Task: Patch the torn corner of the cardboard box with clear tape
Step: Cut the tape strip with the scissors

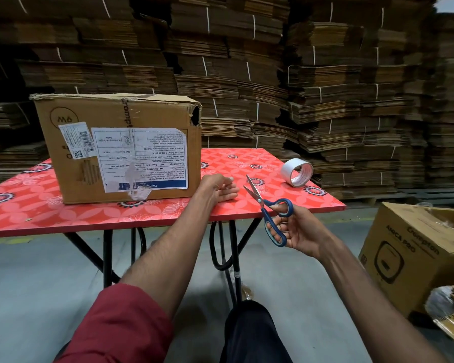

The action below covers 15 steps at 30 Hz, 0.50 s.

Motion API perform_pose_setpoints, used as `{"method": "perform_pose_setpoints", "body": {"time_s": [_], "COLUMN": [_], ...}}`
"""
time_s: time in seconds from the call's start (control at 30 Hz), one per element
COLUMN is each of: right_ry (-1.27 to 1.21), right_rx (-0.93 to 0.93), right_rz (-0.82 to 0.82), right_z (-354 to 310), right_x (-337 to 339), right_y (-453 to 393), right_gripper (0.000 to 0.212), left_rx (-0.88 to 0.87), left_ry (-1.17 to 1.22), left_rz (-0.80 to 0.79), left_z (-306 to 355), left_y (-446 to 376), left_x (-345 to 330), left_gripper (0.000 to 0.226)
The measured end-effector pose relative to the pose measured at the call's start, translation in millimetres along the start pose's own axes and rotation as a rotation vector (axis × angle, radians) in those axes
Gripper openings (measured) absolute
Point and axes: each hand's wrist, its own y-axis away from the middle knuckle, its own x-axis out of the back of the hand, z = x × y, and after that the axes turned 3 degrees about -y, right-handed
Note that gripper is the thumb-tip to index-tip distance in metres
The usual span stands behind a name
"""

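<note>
Nearest the camera: dark trouser knee [249, 328] and rolled red sleeve [121, 323] on the left forearm. Further out, right hand [296, 231] curled around blue-handled steel scissors [269, 209], fingers through both loops, blades parted in a narrow V, tips aimed toward the table's middle. Left hand [220, 191] resting on the red floral-patterned folding table [286, 200], palm turned inward, fingers loosely curled, holding nothing, just beside the lower right edge of the worn brown cardboard box [121, 150]. Torn corner [195, 115] at the box's upper right, ragged and gaping, no tape over it yet. Roll of clear tape with white printed core [296, 172] standing on edge near the table's far right side, well apart from the box and from both hands. Beyond, stacked flattened cartons [325, 74]; on the floor at right, a second printed carton [414, 255].

Likely risks: open blades near the resting left hand, so a careless reach across for the tape could nick skin. Roll on its edge close to the table's rim, liable to roll off if nudged. Tape laid over crushed, uneven cardboard likely to wrinkle or lift unless the flaps get pressed flat first.
</note>
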Motion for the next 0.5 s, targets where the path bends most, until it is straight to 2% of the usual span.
{"method": "perform_pose_setpoints", "body": {"time_s": [0.37,0.5], "right_ry": [0.042,0.028], "right_rx": [-0.031,-0.032], "right_rz": [-0.006,0.01], "right_z": [-12.6,-15.0], "right_x": [-9.6,-13.0], "right_y": [-13.5,-15.9], "right_gripper": [0.039,0.031], "left_rx": [-0.006,-0.005], "left_ry": [-0.009,-0.002], "left_rz": [0.012,0.005], "left_z": [-0.7,-0.6], "left_y": [1.9,2.7], "left_x": [0.5,1.2], "left_gripper": [0.007,0.008]}}
